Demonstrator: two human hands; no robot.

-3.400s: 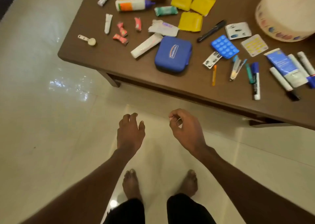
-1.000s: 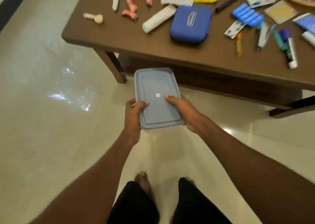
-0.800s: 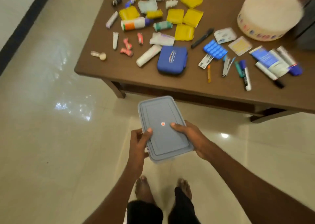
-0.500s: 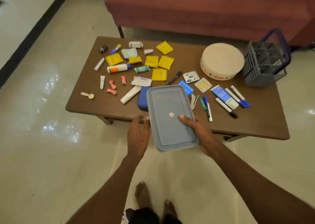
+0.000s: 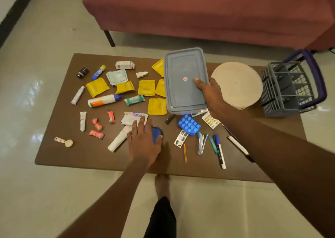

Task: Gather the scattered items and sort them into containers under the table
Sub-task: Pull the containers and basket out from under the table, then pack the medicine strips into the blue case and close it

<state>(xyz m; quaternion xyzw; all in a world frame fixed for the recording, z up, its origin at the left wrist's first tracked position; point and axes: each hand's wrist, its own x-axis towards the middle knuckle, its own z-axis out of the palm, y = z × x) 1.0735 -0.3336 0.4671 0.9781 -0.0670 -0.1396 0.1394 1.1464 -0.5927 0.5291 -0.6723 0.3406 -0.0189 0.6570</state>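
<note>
My right hand grips the grey lidded container by its right edge, thumb on the lid, and holds it above the middle of the brown table. My left hand lies palm down on the blue case, fingers spread and fairly straight, thumb at the case's right edge. Scattered on the table are yellow sachets, a white bottle, tubes, a blue blister pack, markers and red wrappers.
A round beige box stands at the right, with a grey divided basket with a purple handle beyond it. A maroon sofa runs behind the table. My feet are on the tiled floor at the near table edge.
The container came out from under the table in both hands and rose over the tabletop. My left hand has let go of it and dropped onto the blue case.
</note>
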